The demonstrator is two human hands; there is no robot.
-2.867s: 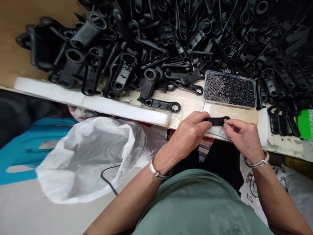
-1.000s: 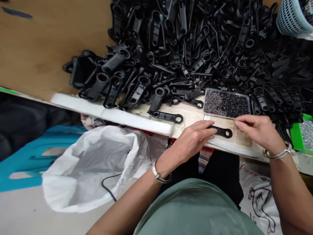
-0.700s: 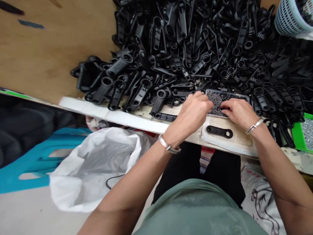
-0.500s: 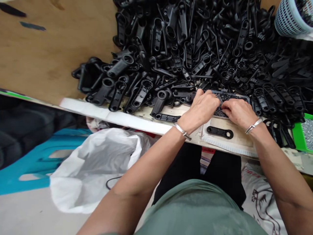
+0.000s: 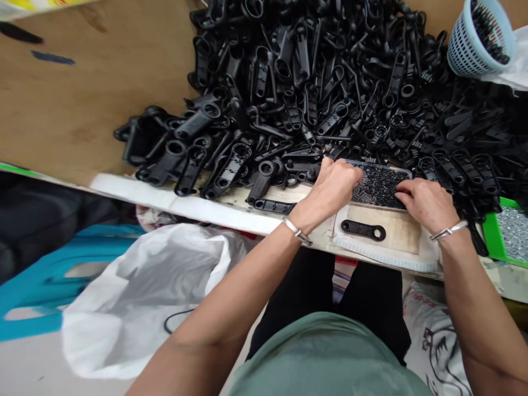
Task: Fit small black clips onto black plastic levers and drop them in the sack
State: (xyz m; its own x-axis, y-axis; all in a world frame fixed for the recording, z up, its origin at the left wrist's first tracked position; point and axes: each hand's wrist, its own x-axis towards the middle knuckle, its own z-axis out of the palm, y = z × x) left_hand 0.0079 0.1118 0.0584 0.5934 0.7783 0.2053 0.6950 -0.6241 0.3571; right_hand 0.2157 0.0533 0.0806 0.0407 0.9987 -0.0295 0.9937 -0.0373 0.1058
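My left hand [image 5: 336,184] is at the left end of a shallow clear tray [image 5: 385,207], fingers curled down at its contents; any piece in them is hidden. At the tray's right end, my right hand [image 5: 431,203] has thumb and fingertips drawn together in a pinch, and what they hold is too small to name. Tiny black pieces [image 5: 381,184] fill the tray, with some greyer bits toward the left. Just in front of it, a flat black plastic crank-shaped arm [image 5: 363,229] with a ring-shaped end lies on a paper-covered board [image 5: 400,228].
A big heap of black plastic arms [image 5: 297,66] covers the table's back. A blue basket [image 5: 466,55] holding black parts stands at the back right. A green tray [image 5: 490,236] of small silvery pieces sits at the right. Below the left table edge hangs an open white sack [image 5: 94,330].
My right hand has moved right, from the middle of the small pieces to the tray's right end. My left hand stays at the left end. The camera view has shifted slightly.
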